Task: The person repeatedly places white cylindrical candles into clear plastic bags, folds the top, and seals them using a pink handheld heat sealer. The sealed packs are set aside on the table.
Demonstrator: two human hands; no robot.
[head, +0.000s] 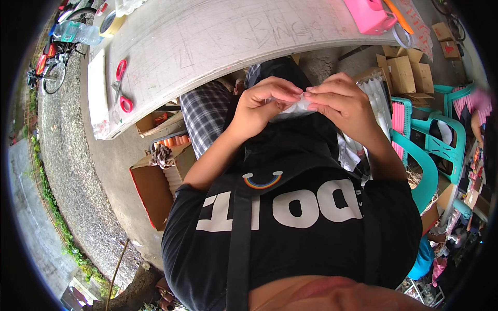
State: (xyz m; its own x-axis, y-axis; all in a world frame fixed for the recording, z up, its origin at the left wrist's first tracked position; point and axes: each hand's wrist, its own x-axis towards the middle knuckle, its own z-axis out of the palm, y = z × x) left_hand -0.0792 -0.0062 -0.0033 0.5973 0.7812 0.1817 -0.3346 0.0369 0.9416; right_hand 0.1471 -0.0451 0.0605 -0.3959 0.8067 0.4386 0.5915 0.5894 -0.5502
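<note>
My left hand (262,102) and my right hand (340,97) meet over my lap, just below the near edge of the table (186,39). Between their fingertips they pinch a small piece of clear plastic, seemingly a bag or wrap (298,105). Fingers cover much of it, so whether anything lies inside cannot be made out. On the table's left part lies a pair of scissors (117,87) with red handles, blades partly spread. Beside it is a flat white stack (98,93), perhaps plastic bags or sheets.
At the table's far left are a tape roll (112,24) and a water bottle (79,33); a pink plastic container (371,17) stands at the right. Cardboard boxes (406,76), a teal chair (422,167) and white wrapped goods (375,97) crowd my right. An open carton (153,190) sits left. A person (472,107) is far right.
</note>
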